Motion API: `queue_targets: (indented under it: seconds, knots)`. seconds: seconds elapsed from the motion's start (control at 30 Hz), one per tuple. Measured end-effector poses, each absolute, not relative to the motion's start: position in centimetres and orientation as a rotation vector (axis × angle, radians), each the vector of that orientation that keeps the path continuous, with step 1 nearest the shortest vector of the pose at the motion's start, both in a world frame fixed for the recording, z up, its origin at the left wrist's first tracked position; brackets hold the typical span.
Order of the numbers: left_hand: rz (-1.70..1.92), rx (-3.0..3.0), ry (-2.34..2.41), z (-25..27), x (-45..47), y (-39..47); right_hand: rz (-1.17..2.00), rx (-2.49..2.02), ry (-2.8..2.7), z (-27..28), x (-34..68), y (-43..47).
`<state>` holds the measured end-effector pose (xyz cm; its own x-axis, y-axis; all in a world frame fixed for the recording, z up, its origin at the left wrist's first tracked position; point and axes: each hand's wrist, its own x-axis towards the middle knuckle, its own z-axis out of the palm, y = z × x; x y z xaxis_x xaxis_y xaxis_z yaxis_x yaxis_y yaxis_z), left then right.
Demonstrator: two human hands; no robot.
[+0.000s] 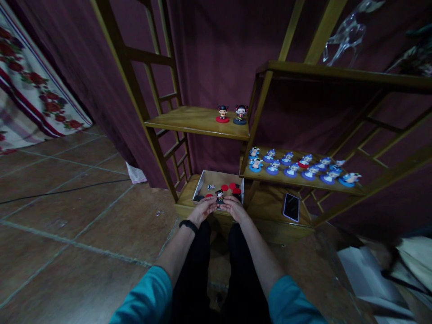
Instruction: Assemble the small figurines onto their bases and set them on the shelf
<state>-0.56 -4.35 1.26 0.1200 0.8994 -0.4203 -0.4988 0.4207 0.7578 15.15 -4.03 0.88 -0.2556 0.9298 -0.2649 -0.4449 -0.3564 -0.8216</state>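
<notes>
Between my two hands a small black-haired figurine stands upright on a dark round base. My left hand grips the base from the left, a dark band on its wrist. From the right, my right hand has its fingers closed on the same base. Both hands are over the near side of a shallow white box. Inside the box lie several red discs and a small white-and-dark figurine. My hands hide part of the box's front.
On the wooden shelf above stand two figurines on round bases. Several blue-and-white figurines line the shelf to the right. A phone lies on the lower board. A clear deer ornament stands high at the right.
</notes>
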Motion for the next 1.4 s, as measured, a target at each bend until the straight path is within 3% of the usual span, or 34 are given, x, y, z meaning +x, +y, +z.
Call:
queue_targets:
  seconds: [1.4]
  knots:
    - [1.146, 0.642, 0.931, 1.2, -0.5, -4.6, 1.683, -1.031, -0.807, 1.2, 14.8, -4.2]
